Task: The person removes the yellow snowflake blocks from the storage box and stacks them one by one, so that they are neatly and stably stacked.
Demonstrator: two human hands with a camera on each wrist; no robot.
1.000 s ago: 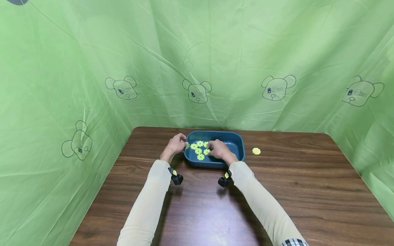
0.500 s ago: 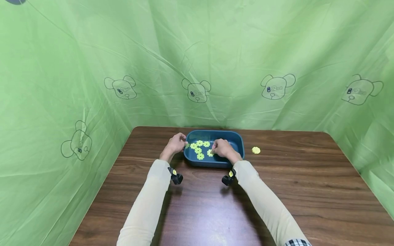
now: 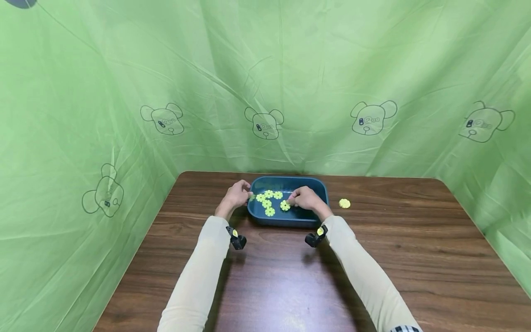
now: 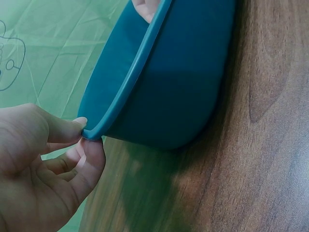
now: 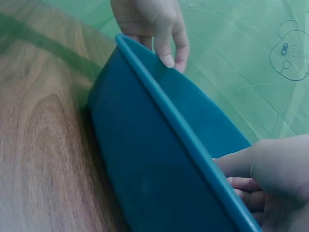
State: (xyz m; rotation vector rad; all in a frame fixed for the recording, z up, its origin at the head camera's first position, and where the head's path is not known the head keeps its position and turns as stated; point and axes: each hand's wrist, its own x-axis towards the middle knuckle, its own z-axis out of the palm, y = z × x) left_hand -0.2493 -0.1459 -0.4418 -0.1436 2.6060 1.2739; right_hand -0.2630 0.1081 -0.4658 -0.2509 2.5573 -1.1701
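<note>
A dark blue rectangular basin (image 3: 290,222) stands near the table's far edge, with several yellow-green flower-shaped pieces (image 3: 267,203) inside its left half. My left hand (image 3: 237,194) is at the basin's left end. In the left wrist view, its thumb and index finger (image 4: 94,154) pinch the rim. My right hand (image 3: 306,198) reaches down inside the basin and pinches the edge of one flower-shaped piece (image 3: 285,205), set a little right of the others. The basin wall hides the right fingertips in the right wrist view, where curled fingers (image 5: 244,181) show behind the rim.
One more yellow flower-shaped piece (image 3: 345,203) lies on the brown wooden table (image 3: 394,249) to the right of the basin. A green cloth (image 3: 315,83) with bear-head outlines hangs behind the table and along its sides.
My right hand has moved to the right inside the basin, and one flower-shaped piece has shifted right with it, away from the cluster. My left hand stays at the basin's left rim.
</note>
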